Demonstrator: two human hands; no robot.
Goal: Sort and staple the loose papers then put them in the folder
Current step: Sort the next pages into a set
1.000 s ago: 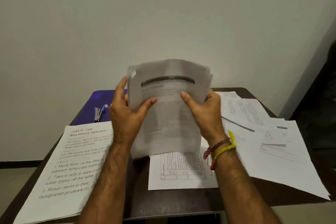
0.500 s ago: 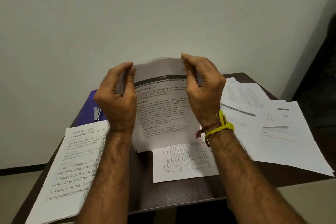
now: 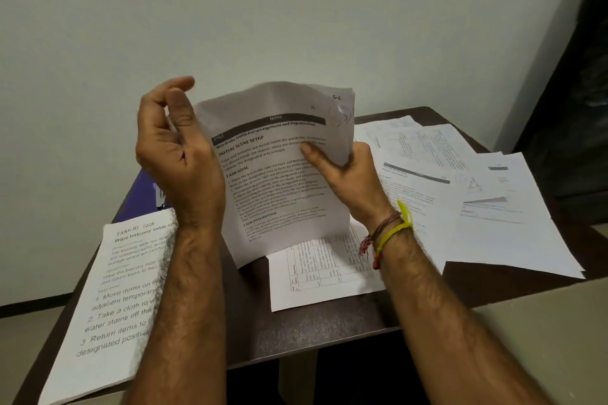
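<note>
The bundle of printed sheets (image 3: 283,171) stands upright above the middle of the dark table (image 3: 316,329), its lower edge close over a sheet with a grid (image 3: 322,276). The right hand (image 3: 345,174) pinches the bundle's right edge, thumb in front and fingers behind. The left hand (image 3: 177,154) is at the bundle's left edge with curled fingers; I cannot tell if it really holds the paper. Left of the bundle lies a large-print stack (image 3: 112,299), and behind it a purple folder (image 3: 141,200). Right of the bundle, loose papers (image 3: 477,207) overlap each other.
</note>
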